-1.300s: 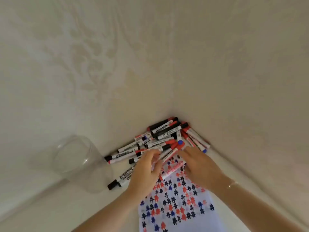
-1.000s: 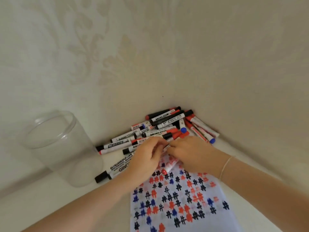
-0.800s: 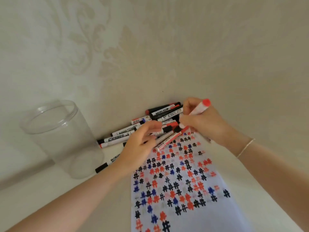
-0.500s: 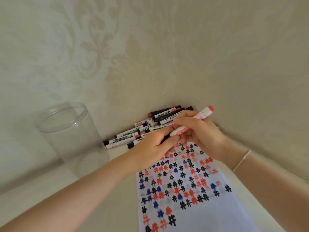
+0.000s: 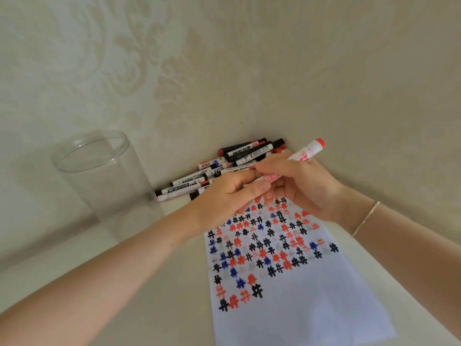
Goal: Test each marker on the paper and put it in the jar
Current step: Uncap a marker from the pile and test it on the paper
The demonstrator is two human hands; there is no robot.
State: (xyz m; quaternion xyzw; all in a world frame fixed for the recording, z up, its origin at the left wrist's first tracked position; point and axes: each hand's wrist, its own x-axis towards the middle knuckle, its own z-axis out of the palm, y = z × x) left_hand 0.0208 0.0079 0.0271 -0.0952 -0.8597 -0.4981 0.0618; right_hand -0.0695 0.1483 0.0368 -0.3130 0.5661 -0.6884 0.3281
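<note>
Both hands met over the far end of the paper (image 5: 287, 290), at about twelve o'clock from the sheet's middle. The right hand (image 5: 301, 186) had its fingers curled round a red marker (image 5: 305, 153), whose white barrel carried red print too blurred to read; its red end stuck out past the knuckles toward one o'clock. The left hand (image 5: 229, 193) closed thumb and fingers on the marker's near end, which was hidden in the grip, so whether a cap sat there could not be told. A thin bracelet (image 5: 365, 218) circled the right wrist.

The paper lay flat on the pale counter (image 5: 154, 295), its far half covered with rows of small hash marks in black, red and blue, some faded.

Beyond the hands, at twelve o'clock, the pile of markers (image 5: 224, 168) lay in the corner where two patterned walls met. The barrels were white with black, red or blue ends; one label read "MARKER", and others showed barcodes and characters too small to make out.

The clear plastic jar (image 5: 104, 181) stood upright at nine o'clock from the hands, beside the pile's left end, with no markers seen inside.
</note>
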